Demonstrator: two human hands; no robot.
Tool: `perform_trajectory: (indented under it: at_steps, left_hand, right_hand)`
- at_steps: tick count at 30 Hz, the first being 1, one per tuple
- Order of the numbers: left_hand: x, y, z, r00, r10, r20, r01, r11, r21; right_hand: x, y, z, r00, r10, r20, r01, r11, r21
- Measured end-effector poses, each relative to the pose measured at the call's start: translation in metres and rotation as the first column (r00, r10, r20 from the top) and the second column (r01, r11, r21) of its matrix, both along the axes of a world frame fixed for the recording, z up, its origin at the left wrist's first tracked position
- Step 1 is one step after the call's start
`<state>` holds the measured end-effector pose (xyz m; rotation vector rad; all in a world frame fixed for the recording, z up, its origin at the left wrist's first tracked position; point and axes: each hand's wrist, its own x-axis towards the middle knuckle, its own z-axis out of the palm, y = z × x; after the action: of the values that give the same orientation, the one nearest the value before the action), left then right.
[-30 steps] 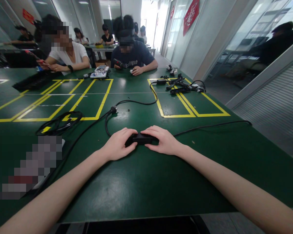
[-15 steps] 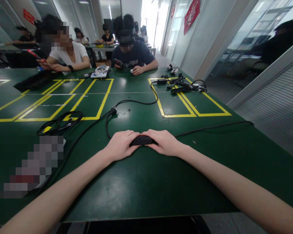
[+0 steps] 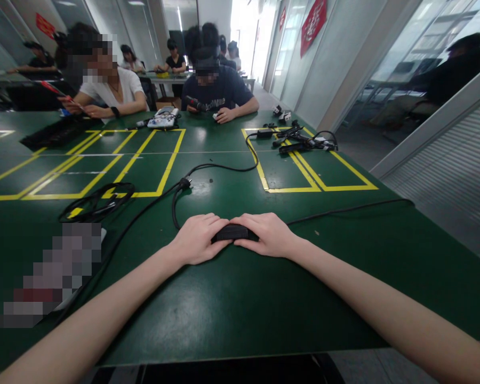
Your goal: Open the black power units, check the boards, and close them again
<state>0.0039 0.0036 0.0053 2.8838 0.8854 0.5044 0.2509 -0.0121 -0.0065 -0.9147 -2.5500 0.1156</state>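
Note:
A black power adapter (image 3: pixel 232 232) lies on the green table, its long side facing me. My left hand (image 3: pixel 198 238) is closed around its left end, and my right hand (image 3: pixel 266 233) around its right end. Both palms hide the ends of the adapter. Beyond my left hand a black cord (image 3: pixel 175 210) loops up to a plug (image 3: pixel 184 183). Another thin black cable (image 3: pixel 350 209) runs from behind my right hand toward the table's right edge.
A coiled black cable (image 3: pixel 98 201) lies at the left, above a blurred flat object (image 3: pixel 52 274). Yellow tape (image 3: pixel 292 189) marks rectangles. Farther back are black cables and parts (image 3: pixel 304 143), a white device (image 3: pixel 165 118) and a black tray (image 3: pixel 56 132). Two people (image 3: pixel 220 93) sit opposite.
Both hands keep their hold on the adapter, with the thumbs shifted very slightly. The whole view has moved a little; otherwise things stay where they were.

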Motion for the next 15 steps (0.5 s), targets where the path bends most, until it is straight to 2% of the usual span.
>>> perform_trajectory:
  at_steps: [10,15]
  left_hand:
    - [-0.0006,0.0017,0.0025,0.998,-0.064,-0.005,0.064,0.998,0.023]
    - [-0.0005,0.0022,-0.0010,0.997,-0.075,0.019,0.073,0.994,0.086]
  right_hand:
    - [-0.0012,-0.0017,0.0016,1.000,0.019,0.006,-0.020,0.998,0.063]
    - [-0.0001,-0.0004,-0.0012,0.999,0.034,-0.002,-0.034,0.997,0.075]
